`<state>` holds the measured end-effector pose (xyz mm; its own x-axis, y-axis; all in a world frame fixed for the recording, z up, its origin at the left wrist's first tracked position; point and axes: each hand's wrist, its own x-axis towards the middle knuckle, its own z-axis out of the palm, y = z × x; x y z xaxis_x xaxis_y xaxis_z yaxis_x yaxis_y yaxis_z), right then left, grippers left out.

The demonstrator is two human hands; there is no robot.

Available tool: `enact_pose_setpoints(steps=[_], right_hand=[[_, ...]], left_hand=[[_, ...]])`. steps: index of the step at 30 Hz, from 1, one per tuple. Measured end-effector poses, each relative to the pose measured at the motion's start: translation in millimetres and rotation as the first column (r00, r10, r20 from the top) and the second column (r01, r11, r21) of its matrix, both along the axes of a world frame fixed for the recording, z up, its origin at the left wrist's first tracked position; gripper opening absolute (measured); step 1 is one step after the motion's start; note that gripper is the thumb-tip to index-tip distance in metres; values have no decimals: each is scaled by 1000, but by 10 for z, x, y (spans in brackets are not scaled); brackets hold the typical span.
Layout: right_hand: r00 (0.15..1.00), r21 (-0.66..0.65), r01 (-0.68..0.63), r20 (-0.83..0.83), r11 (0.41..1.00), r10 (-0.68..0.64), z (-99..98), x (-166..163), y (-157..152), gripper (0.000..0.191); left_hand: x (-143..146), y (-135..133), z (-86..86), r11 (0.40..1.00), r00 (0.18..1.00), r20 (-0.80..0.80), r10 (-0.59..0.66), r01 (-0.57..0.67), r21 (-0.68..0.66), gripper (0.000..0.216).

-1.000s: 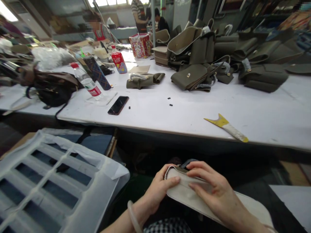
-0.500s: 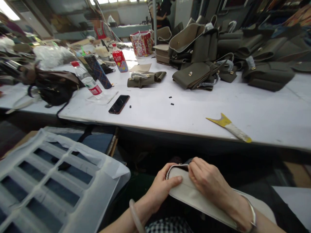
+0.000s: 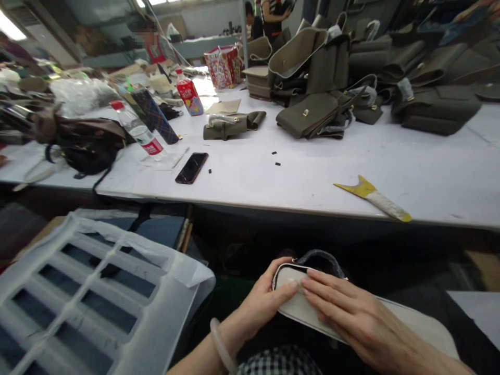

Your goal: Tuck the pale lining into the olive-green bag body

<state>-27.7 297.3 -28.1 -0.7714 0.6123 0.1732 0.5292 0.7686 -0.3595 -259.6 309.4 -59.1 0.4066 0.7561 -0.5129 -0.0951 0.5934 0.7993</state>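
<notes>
A white handbag (image 3: 417, 323) with dark edging lies across my lap, its wrapped dark handle (image 3: 320, 253) arching on the far side. My left hand (image 3: 269, 291) grips the bag's left end, thumb on the white panel and fingers behind the rim. Flat across the same panel rests my right hand (image 3: 347, 307), fingers stretched out and touching the surface near the left thumb. A dark gap shows along the bag's upper edge beside the right fingertips. The bag's underside is hidden.
The white table (image 3: 250, 182) ahead holds a phone (image 3: 191, 167), a yellow-tipped forked tool (image 3: 373, 198), a water bottle (image 3: 140, 133), a red bottle (image 3: 189, 94) and piled olive bags (image 3: 308, 112). A translucent divided tray (image 3: 172, 302) stands at left. People are in the background.
My right hand has gone from curled fingers at the bag's upper edge to lying flat on its panel. The handle has come into clearer view. The left hand keeps its grip.
</notes>
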Motion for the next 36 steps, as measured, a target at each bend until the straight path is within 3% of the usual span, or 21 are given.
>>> enact_pose_setpoints(steps=[10,14,17,20,22,27,36], right_hand=[[997,80,-21,79,997,14,-70,-4,-121,60],[996,38,34,76,999,-37,-140,-1,-155,56],[996,-7,76,49,997,-75,-153,-9,-178,56],[994,-5,110,20,994,-110,-135,-32,-188,56],[992,-2,126,18,992,-126,-118,-56,-178,54],[989,-18,135,56,991,-133,-94,-112,-141,57],[985,-60,161,-45,985,-164,-86,-184,-143,57]], left_hand=[[-85,38,-33,997,997,32,-75,76,-32,74],[-175,50,-148,993,969,230,-93,109,-56,86],[-152,18,-294,990,923,383,22,34,-140,83],[-37,-54,-449,953,883,414,221,-105,-284,78],[31,-112,-524,933,851,443,281,-134,-334,81],[18,-214,-566,922,838,454,303,-136,-364,76],[-16,-205,-426,926,844,451,291,-130,-355,71]])
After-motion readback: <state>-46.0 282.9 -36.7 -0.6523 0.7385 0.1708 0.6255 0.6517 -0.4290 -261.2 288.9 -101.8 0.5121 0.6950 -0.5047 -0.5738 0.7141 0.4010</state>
